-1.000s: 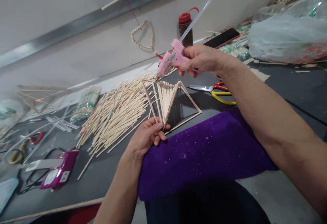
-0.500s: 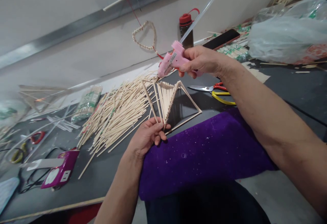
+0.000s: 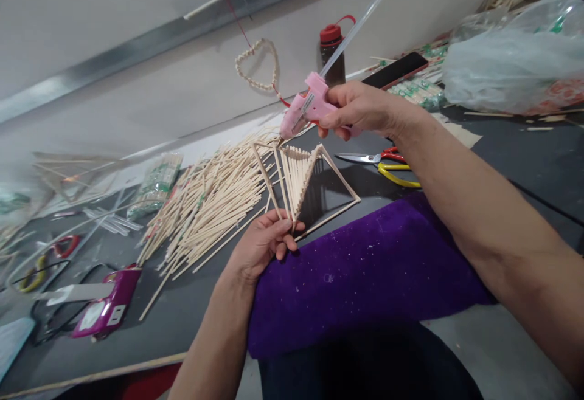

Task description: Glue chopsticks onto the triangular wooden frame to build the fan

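Note:
My left hand (image 3: 269, 236) pinches the near lower corner of a wooden stick frame (image 3: 340, 172), whose middle carries a twisted row of sticks. Above it, my right hand (image 3: 351, 108) grips a pink hot glue gun (image 3: 310, 105) with its fingers wrapped around the handle. A long clear glue stick (image 3: 365, 20) juts from the back of the gun. The gun's nozzle points down at the top edge of the frame, close to the upper end of a stick; whether it touches is too small to tell. Beneath the near side lies a purple cloth (image 3: 365, 272).
Loose wooden sticks (image 3: 219, 211) are heaped left of the frame. Scissors (image 3: 383, 160) with red and yellow handles lie on the right. A magenta device (image 3: 109, 303) with a cord sits at left. A dark bottle (image 3: 332, 53) and a phone (image 3: 396, 70) are at the back.
The glue gun has shifted very slightly left and down with my right hand. My left hand and the frame stay where they were.

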The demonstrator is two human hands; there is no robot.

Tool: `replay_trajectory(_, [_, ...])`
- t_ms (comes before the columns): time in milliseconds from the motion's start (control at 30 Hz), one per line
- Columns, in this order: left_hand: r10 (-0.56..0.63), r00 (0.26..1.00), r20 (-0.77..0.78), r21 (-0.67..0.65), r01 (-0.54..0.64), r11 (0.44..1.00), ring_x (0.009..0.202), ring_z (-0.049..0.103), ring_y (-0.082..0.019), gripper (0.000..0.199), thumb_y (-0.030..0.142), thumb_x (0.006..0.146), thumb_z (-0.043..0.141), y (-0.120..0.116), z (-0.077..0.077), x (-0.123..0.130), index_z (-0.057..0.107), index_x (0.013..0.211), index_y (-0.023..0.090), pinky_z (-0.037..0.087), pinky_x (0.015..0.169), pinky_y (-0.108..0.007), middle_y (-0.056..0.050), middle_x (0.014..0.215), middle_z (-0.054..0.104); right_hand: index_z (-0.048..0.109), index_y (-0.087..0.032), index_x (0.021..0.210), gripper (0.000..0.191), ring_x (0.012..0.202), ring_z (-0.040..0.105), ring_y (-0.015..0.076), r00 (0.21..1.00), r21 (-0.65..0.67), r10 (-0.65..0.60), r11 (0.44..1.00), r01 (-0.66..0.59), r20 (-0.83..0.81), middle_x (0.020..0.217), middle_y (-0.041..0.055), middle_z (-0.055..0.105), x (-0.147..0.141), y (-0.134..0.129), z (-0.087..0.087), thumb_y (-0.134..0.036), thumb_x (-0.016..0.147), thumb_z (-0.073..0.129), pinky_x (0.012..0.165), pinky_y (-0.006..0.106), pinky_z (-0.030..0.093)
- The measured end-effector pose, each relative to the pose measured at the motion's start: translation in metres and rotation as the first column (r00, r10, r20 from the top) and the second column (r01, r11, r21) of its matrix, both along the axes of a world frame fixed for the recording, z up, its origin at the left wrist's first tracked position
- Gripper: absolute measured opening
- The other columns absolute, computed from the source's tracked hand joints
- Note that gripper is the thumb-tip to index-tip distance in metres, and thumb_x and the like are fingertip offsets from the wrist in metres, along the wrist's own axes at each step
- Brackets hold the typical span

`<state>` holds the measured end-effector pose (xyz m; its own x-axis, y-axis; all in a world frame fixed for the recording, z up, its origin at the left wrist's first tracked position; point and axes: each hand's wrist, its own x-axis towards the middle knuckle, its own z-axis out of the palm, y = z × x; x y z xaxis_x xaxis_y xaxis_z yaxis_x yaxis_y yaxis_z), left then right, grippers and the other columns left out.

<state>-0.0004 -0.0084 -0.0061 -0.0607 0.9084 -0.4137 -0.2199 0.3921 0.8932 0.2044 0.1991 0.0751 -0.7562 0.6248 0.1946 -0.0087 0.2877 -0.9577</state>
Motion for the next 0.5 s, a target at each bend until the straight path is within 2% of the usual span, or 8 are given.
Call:
replay_trajectory(233, [-0.001,1.000,-0.003,0.006,0.001,1.000,0.041,0.061,-0.008,0.019,0.021,0.073,0.074,0.0000,-0.0007,-0.0008,0.061,0.083,0.012,0.040,0.030,-0.011,-0.007,0.079,0.075,0.059,-0.015,0.079,0.011,0.046,0.045,0.0053,0.999,-0.012,-0.031,0.999,0.030,-0.040,0.070,0.0013,0.062,0.0023,-0.0008,0.0034,-0.014,0.075,0.069,0.038,0.020,0.031])
replay_trajectory(400, [-0.006,1.000,0.003,0.008,0.006,1.000,0.040,0.059,-0.007,0.021,0.021,0.073,0.075,0.0003,-0.0013,-0.0015,0.060,0.083,0.011,0.039,0.030,-0.011,-0.007,0.080,0.075,0.062,-0.015,0.082,0.007,0.047,0.049,0.0062,0.993,-0.021,0.024,0.999,-0.026,-0.113,0.078,0.0029,0.067,0.0051,0.0041,0.0020,-0.016,0.076,0.065,0.040,0.020,0.035])
replay_trajectory(500, [-0.010,1.000,0.005,0.007,0.010,1.000,0.040,0.060,-0.007,0.022,0.022,0.073,0.076,-0.0001,-0.0013,-0.0015,0.061,0.083,0.011,0.040,0.030,-0.011,-0.007,0.080,0.075,0.063,-0.014,0.083,0.007,0.046,0.050,0.0061,0.980,-0.031,0.052,0.998,-0.059,-0.190,0.076,0.0031,0.067,0.0057,0.0065,0.0010,-0.018,0.077,0.064,0.039,0.019,0.034])
